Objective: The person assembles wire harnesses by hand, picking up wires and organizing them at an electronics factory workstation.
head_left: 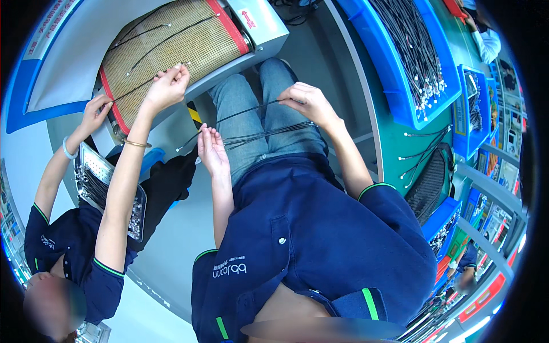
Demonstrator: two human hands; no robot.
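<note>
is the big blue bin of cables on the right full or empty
Full: the blue bin holds a dense heap of black cables whose metal ends pile up near its lower corner.

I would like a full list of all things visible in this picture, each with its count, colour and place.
thin cables: one bundle, black, across the person's lap
conveyor belt: one, tan mesh with red edges, upper left
blue bin: one, filled with black cables, upper right
metal tray: one, silver, holding cables, on the co-worker's lap at left
co-worker's hands: two, at the belt's near end
left hand: one, at the bundle's left end
right hand: one, pinching one cable above the bundle
</note>
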